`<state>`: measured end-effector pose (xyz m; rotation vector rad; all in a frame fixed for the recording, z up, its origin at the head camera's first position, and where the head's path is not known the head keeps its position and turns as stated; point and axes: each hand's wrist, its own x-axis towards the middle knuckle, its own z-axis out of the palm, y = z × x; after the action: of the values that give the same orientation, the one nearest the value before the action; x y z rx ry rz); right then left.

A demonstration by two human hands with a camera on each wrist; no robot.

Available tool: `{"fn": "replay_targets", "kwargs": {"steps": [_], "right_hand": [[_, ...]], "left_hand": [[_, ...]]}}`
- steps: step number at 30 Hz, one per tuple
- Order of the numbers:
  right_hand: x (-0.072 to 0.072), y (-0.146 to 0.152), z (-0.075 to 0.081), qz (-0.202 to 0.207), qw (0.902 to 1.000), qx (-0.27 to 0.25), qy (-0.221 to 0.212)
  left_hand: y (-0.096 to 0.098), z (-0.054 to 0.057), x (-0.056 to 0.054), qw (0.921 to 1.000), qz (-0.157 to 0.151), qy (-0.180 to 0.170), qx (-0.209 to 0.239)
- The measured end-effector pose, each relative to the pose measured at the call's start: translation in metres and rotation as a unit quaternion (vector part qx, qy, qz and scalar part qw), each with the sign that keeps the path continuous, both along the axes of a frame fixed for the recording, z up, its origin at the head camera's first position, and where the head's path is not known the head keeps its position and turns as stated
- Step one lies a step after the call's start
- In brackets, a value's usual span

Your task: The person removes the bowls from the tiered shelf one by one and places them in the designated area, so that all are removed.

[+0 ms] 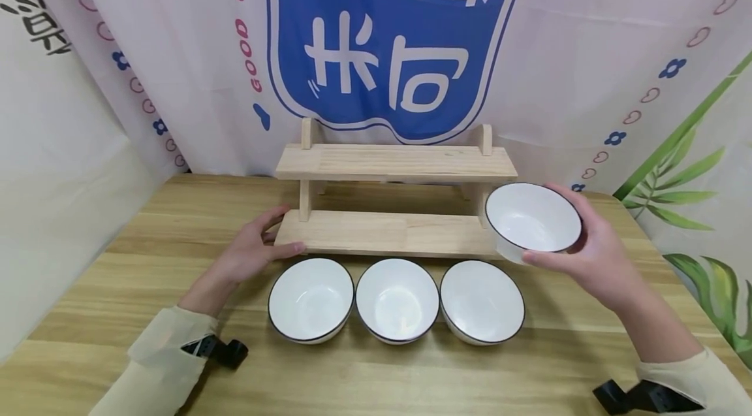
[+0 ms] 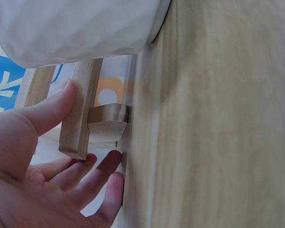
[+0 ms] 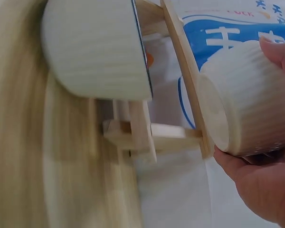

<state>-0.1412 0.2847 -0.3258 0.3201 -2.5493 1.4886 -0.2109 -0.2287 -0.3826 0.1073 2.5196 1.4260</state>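
Observation:
In the head view my right hand (image 1: 593, 259) grips a white bowl (image 1: 531, 217) with a dark rim, thumb on the near side and fingers round the far side. The bowl is up off the table, at the right end of a two-tier wooden shelf (image 1: 388, 233); its ribbed outside and foot show in the right wrist view. My left hand (image 1: 252, 249) holds the left end of the shelf's lower board (image 2: 78, 114), thumb on one face and fingers at the other. Three more white bowls, a left (image 1: 311, 298), a middle (image 1: 397, 300) and a right one (image 1: 482, 302), stand in a row before the shelf.
The shelf stands on a wood-grain table (image 1: 235, 364). Behind it hangs a white curtain (image 1: 200, 76) with a blue printed panel (image 1: 382, 31). Leaf-patterned cloth (image 1: 681, 187) borders the right side. The row of bowls sits close along the shelf's front.

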Motion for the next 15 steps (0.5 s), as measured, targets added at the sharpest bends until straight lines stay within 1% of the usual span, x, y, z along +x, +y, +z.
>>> {"fn": "replay_targets", "kwargs": {"steps": [8,15], "right_hand": [[0.016,0.034,-0.019,-0.008,0.9994,0.031,-0.011],[0.024,0.058,-0.039,-0.006,0.9986,0.049,-0.016]], "left_hand": [[0.002,0.0,0.0,1.0,0.001,0.002,0.006],[0.001,-0.001,0.0,0.9998,0.004,-0.003,0.017]]}}
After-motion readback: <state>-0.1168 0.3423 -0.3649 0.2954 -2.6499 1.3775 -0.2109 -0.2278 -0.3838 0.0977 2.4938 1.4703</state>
